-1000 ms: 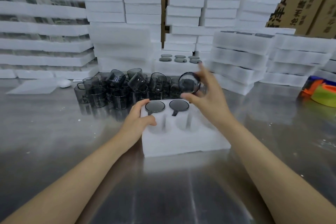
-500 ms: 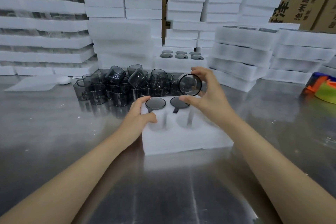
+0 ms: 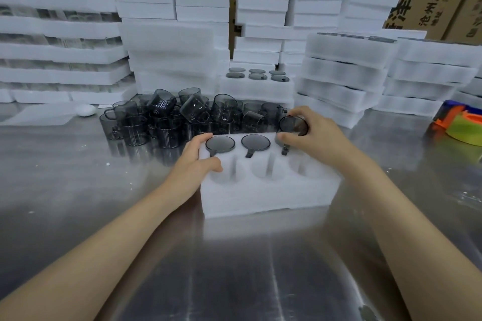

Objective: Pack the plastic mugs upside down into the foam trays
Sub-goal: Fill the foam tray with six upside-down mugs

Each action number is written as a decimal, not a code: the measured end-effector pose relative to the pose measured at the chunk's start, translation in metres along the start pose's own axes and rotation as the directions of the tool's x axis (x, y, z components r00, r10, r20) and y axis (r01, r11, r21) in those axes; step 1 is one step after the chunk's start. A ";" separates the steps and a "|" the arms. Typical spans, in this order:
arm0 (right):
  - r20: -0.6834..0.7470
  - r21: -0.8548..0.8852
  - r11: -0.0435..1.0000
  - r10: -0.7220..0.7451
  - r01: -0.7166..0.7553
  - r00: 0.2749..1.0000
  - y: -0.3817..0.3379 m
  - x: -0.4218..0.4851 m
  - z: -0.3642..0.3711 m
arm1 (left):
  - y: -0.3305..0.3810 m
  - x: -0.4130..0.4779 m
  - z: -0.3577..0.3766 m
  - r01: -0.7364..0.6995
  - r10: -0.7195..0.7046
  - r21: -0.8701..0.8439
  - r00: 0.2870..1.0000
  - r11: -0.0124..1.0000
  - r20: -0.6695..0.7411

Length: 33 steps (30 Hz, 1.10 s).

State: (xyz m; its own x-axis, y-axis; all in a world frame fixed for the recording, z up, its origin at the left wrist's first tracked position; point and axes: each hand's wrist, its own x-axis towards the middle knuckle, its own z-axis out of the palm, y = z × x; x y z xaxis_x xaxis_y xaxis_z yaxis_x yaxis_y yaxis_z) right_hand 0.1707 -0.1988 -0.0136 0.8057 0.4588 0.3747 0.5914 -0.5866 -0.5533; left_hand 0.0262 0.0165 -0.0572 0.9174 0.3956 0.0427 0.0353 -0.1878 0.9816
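forearms are reaching in from the bottom corners and meeting at a white foam tray [image 3: 266, 198], which is lying on the steel table [image 3: 234, 281] just in front of the person. the left hand [image 3: 191, 164] is bracing the tray's left end: its thumb is lying across the top beside the near-left pocket, and its fingers are curling over the far left corner. it is gripping the foam and nothing else.

the right hand [image 3: 317, 138] is arching over the tray's far right corner with the wrist raised. its thumb below and its fingertips above are pinching a smoky grey held mug [image 3: 293, 124]. that mug is tilting so that its round base is facing the camera. it is hanging at the far-right pocket with its handle pointing towards the person, and whether it is touching the foam i cannot tell.

a left packed mug [image 3: 220, 144] and a middle packed mug [image 3: 255, 142] are sitting upside down side by side in the far row, handles in their slots. the three near pockets are showing as white hollows.

a heap of loose mugs [image 3: 167, 117] is lying on the table just behind the tray. a filled tray [image 3: 257, 87] is sitting behind the heap, beside stacked foam trays [image 3: 339, 73].
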 end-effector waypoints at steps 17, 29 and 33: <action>0.142 0.127 0.985 0.097 -0.115 0.985 0.013 0.005 0.003 | -0.003 0.002 -0.002 -0.013 0.013 0.024 1.000 1.000 0.013; 0.306 0.229 0.955 0.115 -0.190 0.945 0.018 0.000 0.005 | -0.004 0.002 -0.002 -0.014 0.014 0.025 1.000 1.000 0.017; 0.331 0.188 0.960 0.135 -0.206 0.934 0.019 0.001 0.007 | -0.003 0.002 -0.002 -0.016 0.016 0.030 1.000 0.999 0.010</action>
State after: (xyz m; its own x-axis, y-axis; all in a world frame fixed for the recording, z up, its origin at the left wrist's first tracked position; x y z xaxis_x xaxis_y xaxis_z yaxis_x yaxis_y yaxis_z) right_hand 0.1829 -0.2045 -0.0292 0.8211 0.5701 0.0286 0.3957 -0.5325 -0.7483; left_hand 0.0268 0.0193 -0.0600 0.9216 0.3840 0.0562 0.0327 -0.2211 0.9747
